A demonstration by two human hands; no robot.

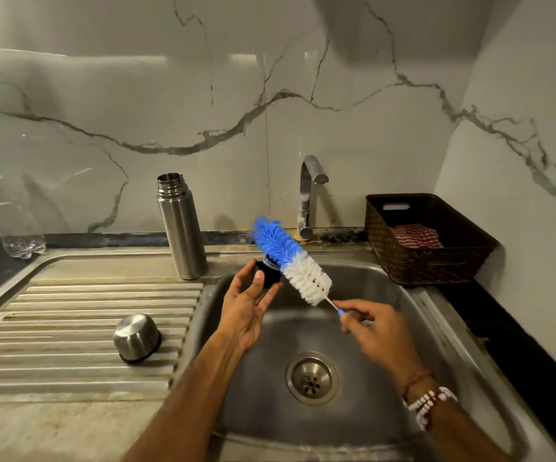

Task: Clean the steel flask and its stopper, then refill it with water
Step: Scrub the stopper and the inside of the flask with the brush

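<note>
1. One view was all I had: the head camera, looking down over the stainless steel sink basin (403, 295).
2. The left hand (246, 308) held the small round black stopper (268, 275) above the basin, with thumb and fingers curled round its sides. I judged it was kept there so that any drips would fall into the sink.
3. The right hand (373, 328) pinched the thin wire handle of the long blue-and-white bristled bottle brush (290, 260) near its blue-tipped end. The bristles lay against the stopper's far face. Holding it that far down the handle would, I thought, give reach and a light scrubbing stroke.
4. The tall cylindrical steel flask (181, 228) stood upright and uncapped on the ledge just left of the basin, well apart from both hands. Its mouth faced up, which suited brushing or filling when its turn came.
5. The domed steel cup lid with a black rim (136, 338) sat mouth down on the ribbed steel drainboard (70, 295), probably so that it could drain.
6. The curved chrome tap (308, 195) stood behind the basin, and I saw no water running from it.
7. A dark brown woven basket (436, 268) on the right held a red-and-white striped cloth (416, 236).
8. My reading was that the stopper was being scrubbed. I could not tell whether the flask had been cleaned, and I judged the refill not yet done.
</note>
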